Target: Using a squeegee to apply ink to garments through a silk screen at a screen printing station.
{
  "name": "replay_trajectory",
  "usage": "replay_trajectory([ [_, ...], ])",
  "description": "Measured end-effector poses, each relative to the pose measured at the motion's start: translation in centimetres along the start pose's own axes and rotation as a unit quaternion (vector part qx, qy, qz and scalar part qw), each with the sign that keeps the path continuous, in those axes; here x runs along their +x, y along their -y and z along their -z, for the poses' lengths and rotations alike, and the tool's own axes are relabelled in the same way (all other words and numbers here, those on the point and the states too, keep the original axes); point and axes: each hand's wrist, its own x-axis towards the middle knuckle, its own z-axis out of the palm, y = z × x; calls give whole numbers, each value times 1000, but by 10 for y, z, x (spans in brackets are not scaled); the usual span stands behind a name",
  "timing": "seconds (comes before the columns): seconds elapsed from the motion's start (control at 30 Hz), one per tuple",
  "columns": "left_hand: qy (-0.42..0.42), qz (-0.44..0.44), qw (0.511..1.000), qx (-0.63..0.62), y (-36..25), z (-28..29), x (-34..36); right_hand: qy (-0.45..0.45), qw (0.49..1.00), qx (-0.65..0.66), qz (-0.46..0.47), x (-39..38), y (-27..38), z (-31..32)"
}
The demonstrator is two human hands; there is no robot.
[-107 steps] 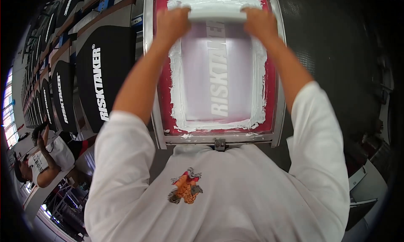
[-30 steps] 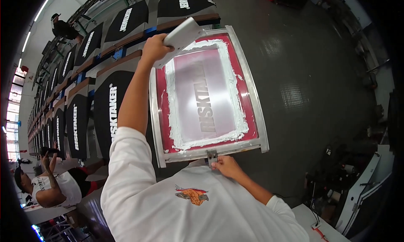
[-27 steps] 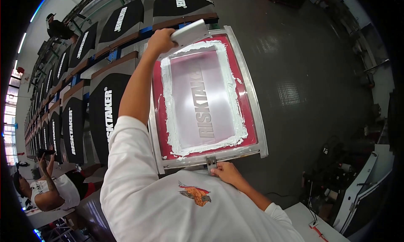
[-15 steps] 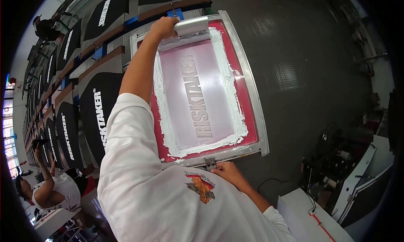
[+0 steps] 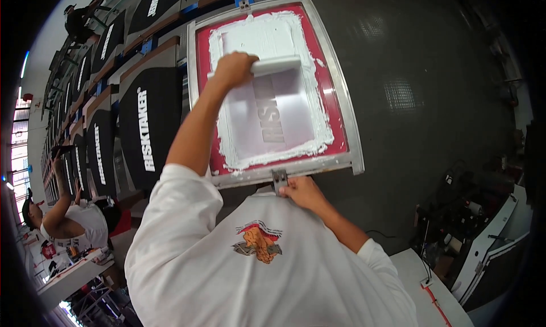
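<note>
A screen printing frame (image 5: 355,147) with metal sides and a red border (image 5: 330,105) lies in front of me. White paste rings the pale central area with faint raised lettering, and coats its upper third (image 5: 259,36). My left hand (image 5: 234,71) grips a long pale squeegee blade (image 5: 278,64), which lies across the upper middle of the screen at the lower edge of that coated band. My right hand (image 5: 301,191) holds the grey metal clamp (image 5: 280,179) at the frame's near edge, fingers closed on it.
Rows of black-and-grey fabric panels (image 5: 165,122) lie on boards at the left. A person in a sleeveless white top (image 5: 82,227) stands lower left, another (image 5: 77,25) upper left. Dark floor (image 5: 426,99) lies right; a white counter (image 5: 412,270) and equipment (image 5: 455,236) stand lower right.
My left hand has brought the blade from the far end down toward me, leaving white paste behind it. My right hand has moved from the blade to the near clamp since the oldest frame.
</note>
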Motion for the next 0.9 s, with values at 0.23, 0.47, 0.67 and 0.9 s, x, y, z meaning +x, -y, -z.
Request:
replay_trajectory([
  [0.23, -113, 31, 990, -73, -151, -35, -194, -14, 1000, 10, 23, 0, 7, 3],
  [0.47, -28, 28, 994, -102, -124, 0, -169, -13, 998, -6, 59, 4, -4, -3],
  [0.67, -83, 69, 992, -72, -28, 37, -42, -14, 998, -43, 39, 0, -8, -3],
  [0.9, -195, 41, 980, 6, 59, -20, 93, -5, 999, 23, -25, -10, 12, 2],
])
